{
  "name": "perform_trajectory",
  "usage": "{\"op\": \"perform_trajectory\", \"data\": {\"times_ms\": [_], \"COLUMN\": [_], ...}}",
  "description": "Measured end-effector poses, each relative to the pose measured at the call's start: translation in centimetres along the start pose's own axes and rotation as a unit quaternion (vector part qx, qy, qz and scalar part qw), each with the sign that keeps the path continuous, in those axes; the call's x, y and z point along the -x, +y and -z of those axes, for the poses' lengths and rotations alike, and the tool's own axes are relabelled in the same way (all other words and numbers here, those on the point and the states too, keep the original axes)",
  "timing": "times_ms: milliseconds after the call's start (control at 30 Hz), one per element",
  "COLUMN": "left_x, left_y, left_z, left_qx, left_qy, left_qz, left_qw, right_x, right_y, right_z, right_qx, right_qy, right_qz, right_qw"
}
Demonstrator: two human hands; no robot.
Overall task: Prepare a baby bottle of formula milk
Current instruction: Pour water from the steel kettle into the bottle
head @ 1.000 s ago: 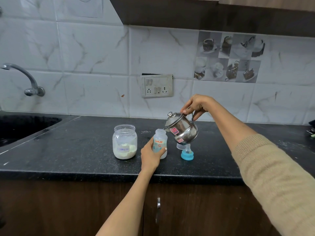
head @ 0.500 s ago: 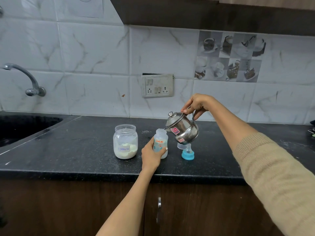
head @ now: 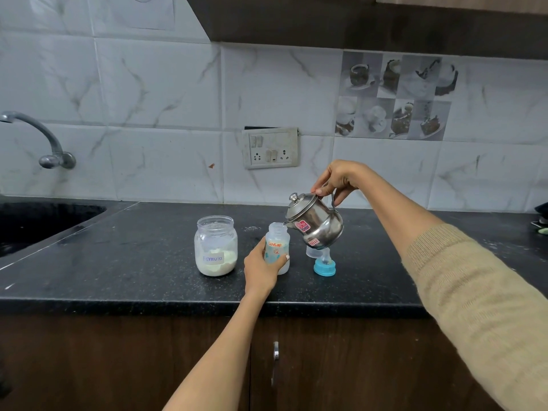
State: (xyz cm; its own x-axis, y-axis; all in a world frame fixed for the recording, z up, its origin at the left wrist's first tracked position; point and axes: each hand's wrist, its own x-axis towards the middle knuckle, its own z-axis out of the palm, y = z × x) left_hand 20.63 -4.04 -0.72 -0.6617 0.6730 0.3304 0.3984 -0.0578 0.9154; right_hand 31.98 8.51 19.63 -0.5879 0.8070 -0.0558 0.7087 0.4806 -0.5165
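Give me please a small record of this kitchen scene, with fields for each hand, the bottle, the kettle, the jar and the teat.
left hand: left hand grips the baby bottle, which stands upright on the black counter
right hand: right hand holds the steel kettle by its handle
kettle: tilted, spout at the bottle's open mouth
jar: formula jar left of the bottle, no lid, powder in its lower part
teat: blue-ringed teat on the counter, right of the bottle
water flow: cannot tell
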Motion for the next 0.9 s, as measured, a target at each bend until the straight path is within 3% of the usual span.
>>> {"op": "perform_trajectory", "data": {"times_ms": [900], "left_x": [-0.03], "left_y": [0.04], "left_z": [0.08], "left_qx": [0.0], "left_qy": [-0.002], "left_qz": [0.0], "left_qw": [1.0], "right_x": [0.29], "right_y": [-0.71], "right_z": [-0.06], "right_qx": [0.031], "right_qy": [0.008], "right_qz": [0.007], "right_qw": [0.999]}}
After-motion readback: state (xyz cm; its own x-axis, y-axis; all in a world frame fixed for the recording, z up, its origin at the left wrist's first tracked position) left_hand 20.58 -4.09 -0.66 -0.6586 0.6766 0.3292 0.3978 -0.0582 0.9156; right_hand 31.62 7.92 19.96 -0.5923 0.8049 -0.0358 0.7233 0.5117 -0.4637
